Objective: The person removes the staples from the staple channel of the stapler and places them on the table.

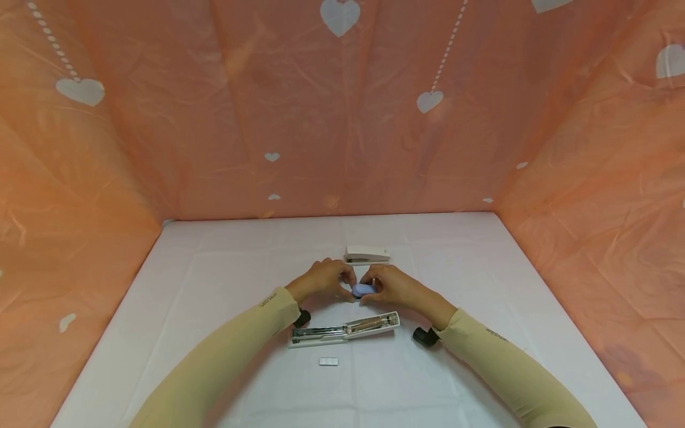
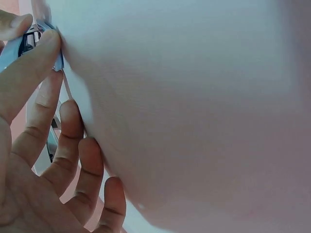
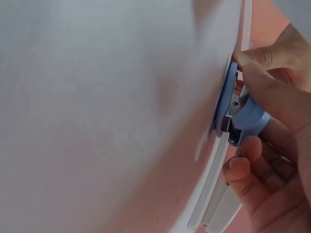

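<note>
A small blue mini stapler (image 1: 365,290) is held low over the white table between both hands. My left hand (image 1: 324,278) pinches one end of its base between thumb and forefinger; the other fingers are loosely bent in the left wrist view. From the other side, my right hand (image 1: 397,286) grips the blue body (image 3: 251,118) with thumb and fingers. In the right wrist view the stapler's top stands apart from its base, with metal parts between. Just behind the hands lies a white stapler (image 1: 367,255).
Nearer the front, a second white stapler (image 1: 345,329) lies swung wide with its metal track showing. A short strip of staples (image 1: 329,361) lies in front of it. Orange curtains with white hearts (image 1: 342,119) enclose the table (image 1: 225,261) at the back and sides.
</note>
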The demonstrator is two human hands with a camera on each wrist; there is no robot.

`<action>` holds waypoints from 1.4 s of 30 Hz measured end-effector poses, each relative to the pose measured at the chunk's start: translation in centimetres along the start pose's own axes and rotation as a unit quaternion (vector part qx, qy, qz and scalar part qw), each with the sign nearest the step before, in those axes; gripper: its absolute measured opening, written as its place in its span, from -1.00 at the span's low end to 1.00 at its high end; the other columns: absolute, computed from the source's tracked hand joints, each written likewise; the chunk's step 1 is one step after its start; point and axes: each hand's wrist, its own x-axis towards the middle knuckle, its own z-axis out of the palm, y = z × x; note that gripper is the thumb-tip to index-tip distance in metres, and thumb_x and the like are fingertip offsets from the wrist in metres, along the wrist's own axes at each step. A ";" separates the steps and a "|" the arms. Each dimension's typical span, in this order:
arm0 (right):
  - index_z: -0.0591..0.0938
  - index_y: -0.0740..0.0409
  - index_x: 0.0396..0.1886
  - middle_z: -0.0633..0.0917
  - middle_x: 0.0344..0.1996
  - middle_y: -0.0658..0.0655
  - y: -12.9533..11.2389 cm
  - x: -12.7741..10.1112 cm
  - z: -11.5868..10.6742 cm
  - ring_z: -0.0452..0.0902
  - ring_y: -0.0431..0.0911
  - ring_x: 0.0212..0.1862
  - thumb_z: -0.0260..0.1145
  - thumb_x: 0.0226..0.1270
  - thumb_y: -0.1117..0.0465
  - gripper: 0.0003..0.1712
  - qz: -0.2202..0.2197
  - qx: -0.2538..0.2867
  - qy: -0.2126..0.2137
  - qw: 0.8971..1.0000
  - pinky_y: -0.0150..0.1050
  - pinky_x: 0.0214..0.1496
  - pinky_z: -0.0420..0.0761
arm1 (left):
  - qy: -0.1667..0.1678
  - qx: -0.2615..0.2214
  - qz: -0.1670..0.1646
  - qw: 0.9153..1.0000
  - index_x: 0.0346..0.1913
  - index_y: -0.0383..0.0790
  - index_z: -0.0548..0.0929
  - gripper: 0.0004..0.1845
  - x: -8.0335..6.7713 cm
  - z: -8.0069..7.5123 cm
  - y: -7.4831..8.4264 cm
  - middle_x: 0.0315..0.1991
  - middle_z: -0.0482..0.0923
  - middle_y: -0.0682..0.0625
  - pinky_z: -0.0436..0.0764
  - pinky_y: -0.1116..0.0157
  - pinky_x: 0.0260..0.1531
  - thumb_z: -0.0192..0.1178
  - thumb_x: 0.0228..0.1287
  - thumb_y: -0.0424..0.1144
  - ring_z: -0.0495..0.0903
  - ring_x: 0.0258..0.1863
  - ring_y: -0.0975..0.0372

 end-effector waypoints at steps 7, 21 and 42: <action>0.82 0.20 -0.12 0.71 -0.29 -0.05 0.3 -0.1 0.1 0.44 -0.32 -0.31 0.71 0.19 0.14 -0.66 0.003 0.001 0.003 1.000 -0.42 -0.25 0.48 | -0.004 0.001 0.010 1.000 -0.28 0.01 0.75 -0.73 0.3 0.1 0.0 -0.23 0.71 0.21 0.42 -0.03 0.13 0.69 0.09 -0.09 0.55 -0.11 0.25; 0.75 0.25 0.00 0.75 -0.19 0.03 0.7 -1.0 -0.5 0.56 -0.31 -0.27 0.61 0.33 0.20 -0.66 0.036 0.049 0.006 0.998 -0.35 -0.21 0.61 | -0.023 -0.017 -0.008 1.000 -0.32 0.00 0.73 -0.75 0.3 -0.1 0.4 -0.27 0.71 0.25 0.38 -0.14 0.26 0.66 0.15 -0.13 0.56 -0.13 0.31; 0.68 0.23 -0.03 0.78 -0.14 0.12 1.5 -2.9 -0.9 0.75 -0.18 -0.16 0.58 0.32 0.34 -0.70 0.049 0.120 0.043 0.991 -0.27 -0.07 0.74 | -0.032 -0.041 -0.019 0.998 -0.33 0.03 0.68 -0.74 -0.1 0.0 0.6 -0.21 0.61 0.20 0.38 -0.12 0.20 0.65 0.19 -0.15 0.49 -0.07 0.22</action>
